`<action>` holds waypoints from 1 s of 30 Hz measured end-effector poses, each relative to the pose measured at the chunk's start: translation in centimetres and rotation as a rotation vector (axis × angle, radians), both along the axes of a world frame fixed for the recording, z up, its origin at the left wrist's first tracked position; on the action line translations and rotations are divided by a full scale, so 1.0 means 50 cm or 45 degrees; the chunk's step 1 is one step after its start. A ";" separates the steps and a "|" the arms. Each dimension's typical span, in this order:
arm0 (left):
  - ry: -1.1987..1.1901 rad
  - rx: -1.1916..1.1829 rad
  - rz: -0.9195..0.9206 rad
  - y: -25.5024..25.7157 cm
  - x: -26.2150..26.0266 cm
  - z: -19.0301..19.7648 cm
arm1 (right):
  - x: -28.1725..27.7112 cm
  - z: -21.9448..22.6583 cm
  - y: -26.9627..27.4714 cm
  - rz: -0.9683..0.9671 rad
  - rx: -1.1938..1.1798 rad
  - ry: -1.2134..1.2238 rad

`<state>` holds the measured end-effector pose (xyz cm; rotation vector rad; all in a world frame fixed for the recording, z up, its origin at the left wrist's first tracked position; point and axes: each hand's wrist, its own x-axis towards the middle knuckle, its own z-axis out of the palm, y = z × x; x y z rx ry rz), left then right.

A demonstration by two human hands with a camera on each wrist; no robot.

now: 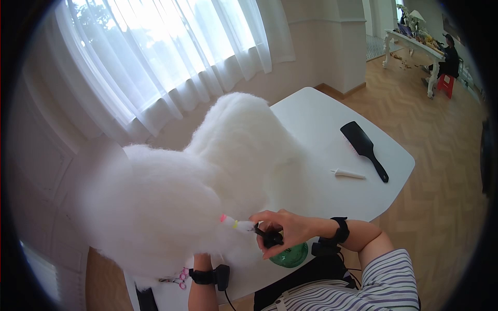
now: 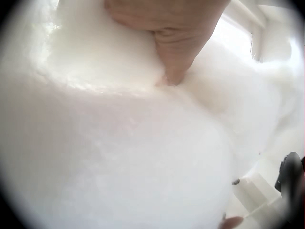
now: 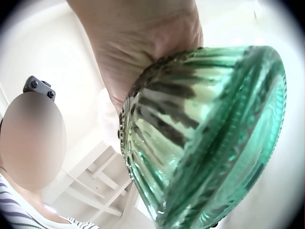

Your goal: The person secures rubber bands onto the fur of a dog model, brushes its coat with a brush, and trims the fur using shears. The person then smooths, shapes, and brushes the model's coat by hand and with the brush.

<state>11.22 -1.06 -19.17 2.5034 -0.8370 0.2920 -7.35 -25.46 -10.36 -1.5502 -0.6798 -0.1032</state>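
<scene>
A large white fluffy mass (image 1: 155, 202) covers the left part of the table. My left hand (image 2: 167, 33) touches it, the thumb tip sinking into the fluff (image 2: 119, 152); the other fingers are mostly hidden, and in the head view the mass covers this hand. At the front of the table my right hand (image 1: 277, 230) pinches a small dark object (image 1: 272, 239). Beside its fingertips lies a white tuft (image 1: 244, 226) with a yellow and a pink band. Below that hand stands a green glass vessel (image 1: 290, 255), which hides its fingers in the right wrist view.
A black paddle brush (image 1: 364, 147) and a white tube-like item (image 1: 349, 174) lie on the white table (image 1: 311, 111) at the right. Pink-handled scissors (image 1: 181, 279) are near the left forearm. A person (image 1: 448, 57) sits at a far table.
</scene>
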 end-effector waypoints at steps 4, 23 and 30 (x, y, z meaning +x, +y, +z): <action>0.023 -0.103 0.054 0.020 -0.003 0.004 | 0.000 0.000 -0.001 0.003 -0.004 -0.014; 0.121 -0.600 0.319 0.068 -0.085 -0.019 | 0.008 -0.009 0.005 0.041 0.007 0.061; 0.159 -0.779 0.396 -0.005 -0.099 0.002 | 0.008 -0.009 0.006 0.025 -0.014 0.040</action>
